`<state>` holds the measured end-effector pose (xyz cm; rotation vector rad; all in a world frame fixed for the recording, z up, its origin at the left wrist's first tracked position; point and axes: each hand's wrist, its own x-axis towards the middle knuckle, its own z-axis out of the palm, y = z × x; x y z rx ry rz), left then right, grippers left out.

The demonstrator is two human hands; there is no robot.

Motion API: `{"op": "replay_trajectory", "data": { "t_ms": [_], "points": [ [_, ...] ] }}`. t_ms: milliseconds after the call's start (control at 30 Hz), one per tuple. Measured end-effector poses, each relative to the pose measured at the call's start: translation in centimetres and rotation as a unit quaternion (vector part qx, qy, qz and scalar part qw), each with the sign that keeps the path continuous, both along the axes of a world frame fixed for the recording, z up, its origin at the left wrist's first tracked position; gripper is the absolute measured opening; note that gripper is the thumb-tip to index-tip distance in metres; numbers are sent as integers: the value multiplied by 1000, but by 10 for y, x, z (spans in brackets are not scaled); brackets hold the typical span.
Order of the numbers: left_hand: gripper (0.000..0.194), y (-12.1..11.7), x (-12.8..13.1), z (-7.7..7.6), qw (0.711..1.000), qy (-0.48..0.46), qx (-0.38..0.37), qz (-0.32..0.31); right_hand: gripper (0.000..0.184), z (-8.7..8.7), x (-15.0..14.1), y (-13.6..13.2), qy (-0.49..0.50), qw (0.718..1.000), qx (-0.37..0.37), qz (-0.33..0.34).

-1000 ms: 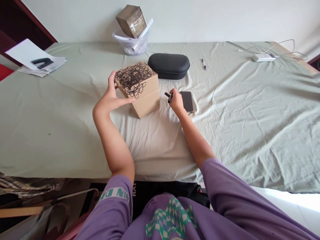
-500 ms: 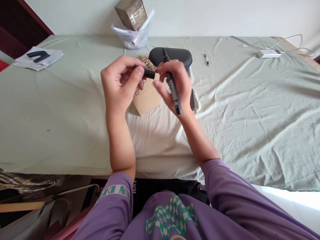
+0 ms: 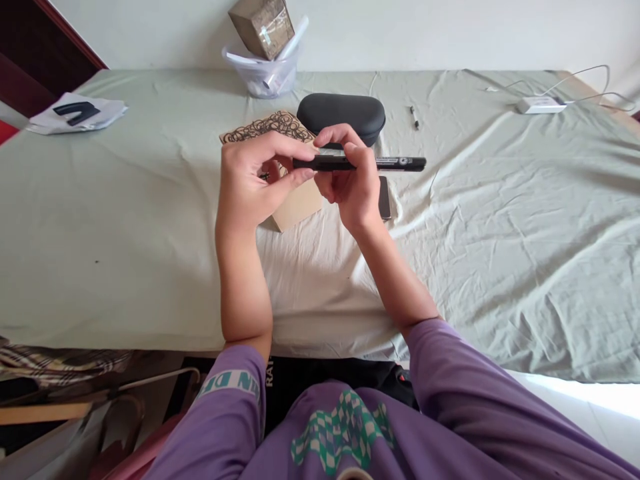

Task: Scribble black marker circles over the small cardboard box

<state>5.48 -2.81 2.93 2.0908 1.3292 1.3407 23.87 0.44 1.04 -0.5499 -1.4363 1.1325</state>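
A black marker (image 3: 403, 163) lies level in the air above the table, crossing between both hands. Its cap (image 3: 327, 163) is lined up with the barrel and looks to be over the tip. Thumb and fingers of my left hand (image 3: 245, 180) pinch the cap end. My right hand (image 3: 359, 193) has its fingers bent around the barrel, whose far end sticks out to the right. Beneath and behind the hands rests a cardboard box (image 3: 296, 212) with black looping scribbles (image 3: 275, 125) on it, partly covered by my left hand.
Behind the hands sits a black hard case (image 3: 341, 113), with a small black-and-white pen-like item (image 3: 415, 118) to its right. A dark flat object (image 3: 384, 199) shows past my right wrist. Farther out are a plastic basket (image 3: 275, 77), papers (image 3: 107, 115) and a power strip (image 3: 541, 105).
The marker has turned from steep to level in my right hand and met the cap in my left. Before, cap and marker were apart.
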Motion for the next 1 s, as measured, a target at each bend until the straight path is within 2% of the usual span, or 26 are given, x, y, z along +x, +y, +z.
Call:
{"op": "replay_trajectory", "data": {
  "t_ms": [133,200,267,333,367,433,500,567,667,733,800,867,933,1000],
  "points": [
    [37,3,1,1,1000,19,16,2,48,-7,-10,1,32,996,-32,71],
    [29,4,3,5,998,42,41,5,50,-10,-13,7,36,996,-34,75],
    [24,5,2,11,994,88,72,5,56,-14,-12,17,13,1000,-22,15],
    [37,5,-5,17,986,125,109,16,55,-20,-6,33,-3,998,8,-69],
    [48,6,-11,18,983,132,120,31,48,-25,0,42,-19,994,27,-107],
    [67,9,-28,16,983,127,113,72,28,-36,15,61,-110,977,72,-166],
    [85,14,-47,8,985,118,58,111,17,-53,32,78,-268,937,110,-197],
    [106,21,-63,-2,986,105,-26,131,36,-74,46,89,-389,896,103,-189],
    [131,30,-75,-15,982,77,-124,116,60,-104,58,94,-543,820,72,-163],
    [141,34,-75,-20,981,62,-153,99,70,-117,61,94,-578,801,58,-145],
    [148,35,-72,-21,981,52,-161,95,81,-121,63,95,-605,781,40,-151],
    [153,36,-71,-21,981,44,-162,98,86,-118,67,98,-624,754,-8,-207],
    [153,39,-74,-25,982,36,-159,95,88,-111,73,102,-627,718,-103,-284],
    [150,46,-81,-33,986,26,-152,72,101,-106,80,106,-621,685,-207,-320]
  ]
}}
